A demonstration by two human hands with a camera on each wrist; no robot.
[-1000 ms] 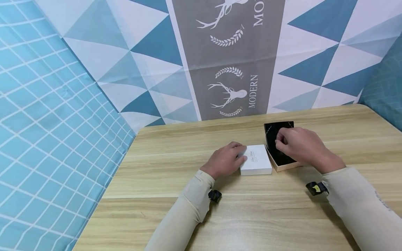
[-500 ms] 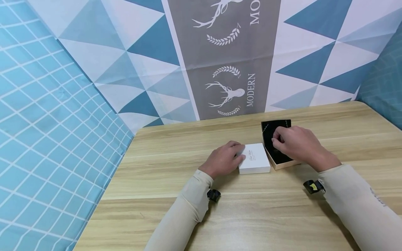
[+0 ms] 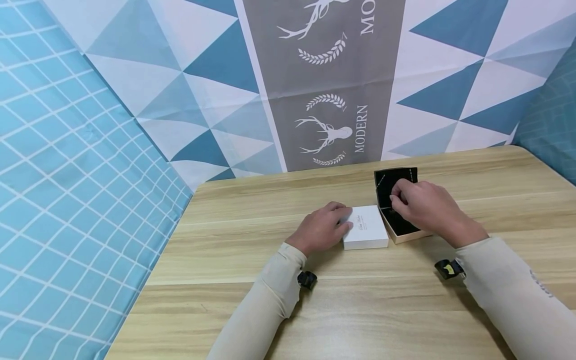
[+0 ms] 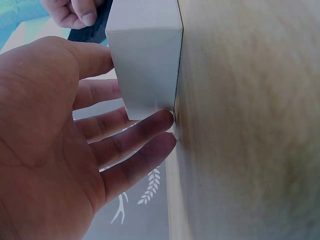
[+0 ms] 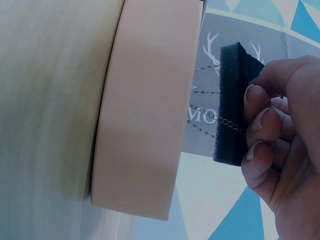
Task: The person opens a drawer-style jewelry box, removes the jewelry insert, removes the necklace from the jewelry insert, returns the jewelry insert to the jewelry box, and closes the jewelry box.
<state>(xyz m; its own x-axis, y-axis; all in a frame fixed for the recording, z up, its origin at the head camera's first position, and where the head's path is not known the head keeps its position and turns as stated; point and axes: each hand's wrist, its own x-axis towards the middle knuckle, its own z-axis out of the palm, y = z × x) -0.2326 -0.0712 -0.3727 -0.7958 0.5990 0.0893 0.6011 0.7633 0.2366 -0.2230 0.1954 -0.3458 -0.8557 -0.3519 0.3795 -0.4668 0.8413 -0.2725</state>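
My left hand [image 3: 320, 230] rests against the left side of a white box lid [image 3: 366, 227] with fine script on it. Its fingers lie loosely extended along the lid in the left wrist view. Right beside the lid stands a peach-sided jewelry box [image 3: 411, 236], dark inside. With curled fingertips my right hand [image 3: 434, 207] pinches a black foam insert [image 5: 231, 105], which stands tilted up over the box. Thin necklace chains [image 5: 202, 111] run from the insert toward the box. What is behind the right fingers is hidden in the head view.
The wood-grain table [image 3: 342, 310] stretches around both boxes. A patterned cloth backdrop [image 3: 328, 85] rises behind the table's far edge, and a blue gridded cloth [image 3: 81, 180] hangs along the left side.
The foam insert has tilted up further, and a gap now shows between it and the box's dark inside. The left hand stays on the lid.
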